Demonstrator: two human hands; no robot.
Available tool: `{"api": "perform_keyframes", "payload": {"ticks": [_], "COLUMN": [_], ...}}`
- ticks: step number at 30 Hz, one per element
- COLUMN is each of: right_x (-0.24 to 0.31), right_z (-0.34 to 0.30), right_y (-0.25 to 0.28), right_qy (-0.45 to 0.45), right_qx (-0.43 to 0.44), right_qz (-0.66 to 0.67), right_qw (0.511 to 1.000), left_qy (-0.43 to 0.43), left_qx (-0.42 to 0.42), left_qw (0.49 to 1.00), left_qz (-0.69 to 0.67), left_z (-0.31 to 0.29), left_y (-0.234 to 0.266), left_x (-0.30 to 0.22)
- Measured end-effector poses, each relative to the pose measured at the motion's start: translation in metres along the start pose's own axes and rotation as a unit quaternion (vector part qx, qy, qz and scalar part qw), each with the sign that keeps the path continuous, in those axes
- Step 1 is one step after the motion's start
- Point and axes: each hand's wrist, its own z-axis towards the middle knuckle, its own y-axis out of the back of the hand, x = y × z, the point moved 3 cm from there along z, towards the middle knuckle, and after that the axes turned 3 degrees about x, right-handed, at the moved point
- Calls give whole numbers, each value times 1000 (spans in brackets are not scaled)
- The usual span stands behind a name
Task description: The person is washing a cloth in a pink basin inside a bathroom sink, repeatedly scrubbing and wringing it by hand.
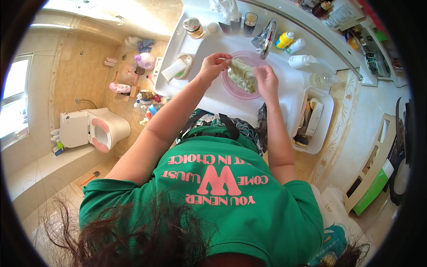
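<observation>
Over a pink plastic basin (pixel 227 85) in the white sink, a pale green wet cloth (pixel 243 76) hangs stretched between my two hands. My left hand (pixel 214 66) pinches its upper left corner between thumb and fingers. On the other side, my right hand (pixel 267 80) grips the cloth's right edge, its fingers bent and closed. The cloth looks crumpled and sags into the basin; what lies beneath it is hidden. Just behind the basin rises the chrome faucet (pixel 268 39).
Left of the basin are a soap dish (pixel 183 66) and a lidded jar (pixel 193 27). A dark glass (pixel 250 24) stands behind. Yellow (pixel 284 40) and white bottles (pixel 301 61) line the right rim. A white bin (pixel 321 120) holding brushes sits at the right, and a toilet (pixel 91 129) far left.
</observation>
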Motion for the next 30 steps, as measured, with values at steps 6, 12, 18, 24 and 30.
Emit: {"api": "perform_keyframes", "payload": {"ticks": [6,12,18,24,30], "right_x": [1,4,6,4,7], "right_z": [-1,-2,0,1,3], "right_y": [15,16,15,0,10], "right_qy": [-66,8,38,-67,-92], "right_qx": [-1,119,89,108,126], "right_qz": [5,-40,-96,-20,141], "right_qw": [998,992,991,992,978], "left_qy": [7,60,-135,-53,-41], "left_qx": [-46,-45,-37,125,138], "left_qw": [994,997,940,940,949], "left_qz": [99,11,311,315,281], "left_z": [3,5,15,0,4], "left_y": [6,-3,1,-23,-42], "left_x": [4,-6,-2,22,22]}}
